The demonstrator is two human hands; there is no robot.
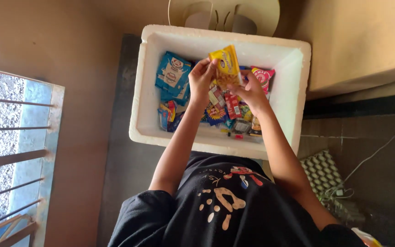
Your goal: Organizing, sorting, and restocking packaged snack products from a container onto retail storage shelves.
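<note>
- Both hands raised over a white foam box (293, 82), gripping one yellow snack packet (225, 66) between them.
- Left hand (201, 77): fingers curled, pinching the packet's left edge near the top corner; thumb position not clear.
- Right hand (252, 89): fingers closed on the packet's lower right edge, partly behind it.
- Yellow snack packet — small flat pouch, glossy, bright yellow-orange, with a dark round mark near the top and a lower patch showing pale crumbly pieces. Tilted slightly, printed face towards the camera. Held above the box's middle, clear of the contents below.
- Inside the box, left: stack of blue packets (173, 75) leaning on the left wall.
- Right of the hands: a pink-red packet (264, 75), partly hidden by the right hand.
- Below the hands: a heap of mixed small packets (227, 114) — red, blue, yellow, dark — lying loose on the box floor.
- Box stands on a dark surface (124, 160); its far rim is touching or just beside a pale round object (266, 18) — cannot tell which.
- Barred window (10, 151) well to the left.
- Person's black printed shirt (225, 201) at the bottom; a patterned pale object (321, 171) and white cord (371, 155) lie to the right.
</note>
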